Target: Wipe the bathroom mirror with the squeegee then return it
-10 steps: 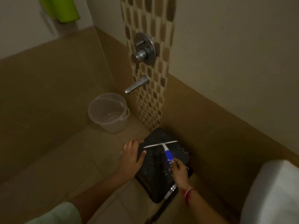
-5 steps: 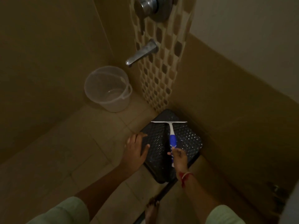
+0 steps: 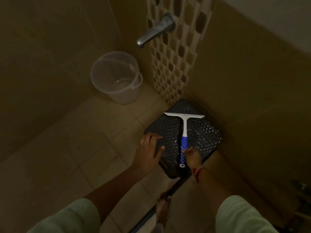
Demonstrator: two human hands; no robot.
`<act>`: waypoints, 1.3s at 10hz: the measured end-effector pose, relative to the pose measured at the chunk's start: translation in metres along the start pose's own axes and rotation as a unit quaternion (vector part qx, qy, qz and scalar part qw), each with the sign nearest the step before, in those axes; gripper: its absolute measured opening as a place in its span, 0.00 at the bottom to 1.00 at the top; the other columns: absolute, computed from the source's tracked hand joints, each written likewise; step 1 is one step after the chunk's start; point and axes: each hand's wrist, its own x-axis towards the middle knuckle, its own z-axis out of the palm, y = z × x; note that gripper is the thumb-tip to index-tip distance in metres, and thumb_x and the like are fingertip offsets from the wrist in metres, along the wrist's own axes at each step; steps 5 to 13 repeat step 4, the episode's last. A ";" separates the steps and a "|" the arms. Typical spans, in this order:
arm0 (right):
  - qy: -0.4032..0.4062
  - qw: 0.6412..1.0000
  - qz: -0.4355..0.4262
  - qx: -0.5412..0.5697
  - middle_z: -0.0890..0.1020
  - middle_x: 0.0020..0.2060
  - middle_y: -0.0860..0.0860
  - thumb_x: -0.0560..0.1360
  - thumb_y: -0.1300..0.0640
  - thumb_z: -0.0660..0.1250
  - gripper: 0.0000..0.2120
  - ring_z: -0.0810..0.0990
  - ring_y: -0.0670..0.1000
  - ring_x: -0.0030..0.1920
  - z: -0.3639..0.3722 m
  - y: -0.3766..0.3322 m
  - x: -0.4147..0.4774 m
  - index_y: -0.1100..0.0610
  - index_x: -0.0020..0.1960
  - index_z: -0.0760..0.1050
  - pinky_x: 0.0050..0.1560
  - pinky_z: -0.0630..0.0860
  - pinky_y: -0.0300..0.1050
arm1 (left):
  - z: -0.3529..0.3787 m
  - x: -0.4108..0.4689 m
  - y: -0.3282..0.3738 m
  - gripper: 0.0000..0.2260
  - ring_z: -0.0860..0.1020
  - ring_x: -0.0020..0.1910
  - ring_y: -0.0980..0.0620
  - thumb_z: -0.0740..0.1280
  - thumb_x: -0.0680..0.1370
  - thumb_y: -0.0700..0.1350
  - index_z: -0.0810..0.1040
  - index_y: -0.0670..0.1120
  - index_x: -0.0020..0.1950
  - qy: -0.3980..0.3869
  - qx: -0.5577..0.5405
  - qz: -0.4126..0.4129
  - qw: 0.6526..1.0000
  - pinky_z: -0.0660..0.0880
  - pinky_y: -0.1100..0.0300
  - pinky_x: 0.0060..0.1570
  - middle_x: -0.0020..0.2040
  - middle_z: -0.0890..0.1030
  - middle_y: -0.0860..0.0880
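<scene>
In the dim light, a translucent round plastic bucket [image 3: 116, 78] stands on the tiled floor near the left wall; its handle hangs at the right side, and what is at its bottom is hard to make out. To the right of it, the left hand [image 3: 149, 148] lies flat with straight, spread fingers on the left edge of a black plastic stool with a bumpy top [image 3: 168, 130], the thumb resting on the top surface. Above, a metal water spout [image 3: 155, 29] comes out of a vertical strip of small mosaic tiles [image 3: 175, 64]; the top edge of the picture cuts both off. The white squeegee with a blue rubber handle [image 3: 184, 130] lies on the stool, with its blade towards the wall corner and its handle towards the person. The right hand [image 3: 192, 156] is at the right side of this handle with curled fingers, and the fingertips touch the blue part; whether they pinch it or only touch it, I cannot tell. A red thread band [image 3: 197, 171] is on this wrist. Below the stool a bare foot [image 3: 162, 207] is partly visible. At the far right edge some dark objects are too unclear to name.
</scene>
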 end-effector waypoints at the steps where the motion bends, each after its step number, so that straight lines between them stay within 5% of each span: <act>1: 0.014 1.000 -0.014 0.004 0.79 0.50 0.58 0.77 0.61 0.62 0.07 0.74 0.50 0.45 -0.001 0.001 -0.005 0.63 0.52 0.76 0.37 0.67 0.37 | 0.004 -0.003 0.001 0.15 0.69 0.62 0.47 0.60 0.78 0.52 0.71 0.46 0.61 0.006 0.004 0.009 1.000 0.66 0.53 0.61 0.60 0.71 0.46; 4: 0.002 0.988 -0.113 0.103 0.78 0.47 0.52 0.77 0.63 0.62 0.04 0.76 0.49 0.48 -0.033 -0.014 -0.085 0.55 0.47 0.73 0.40 0.70 0.34 | -0.015 -0.048 0.047 0.15 0.67 0.63 0.47 0.65 0.77 0.45 0.70 0.47 0.63 0.071 -0.050 -0.026 0.996 0.60 0.60 0.61 0.63 0.69 0.44; 13: 0.002 0.988 -0.113 0.103 0.78 0.47 0.52 0.77 0.63 0.62 0.04 0.76 0.49 0.48 -0.033 -0.014 -0.085 0.55 0.47 0.73 0.40 0.70 0.34 | -0.015 -0.048 0.047 0.15 0.67 0.63 0.47 0.65 0.77 0.45 0.70 0.47 0.63 0.071 -0.050 -0.026 0.996 0.60 0.60 0.61 0.63 0.69 0.44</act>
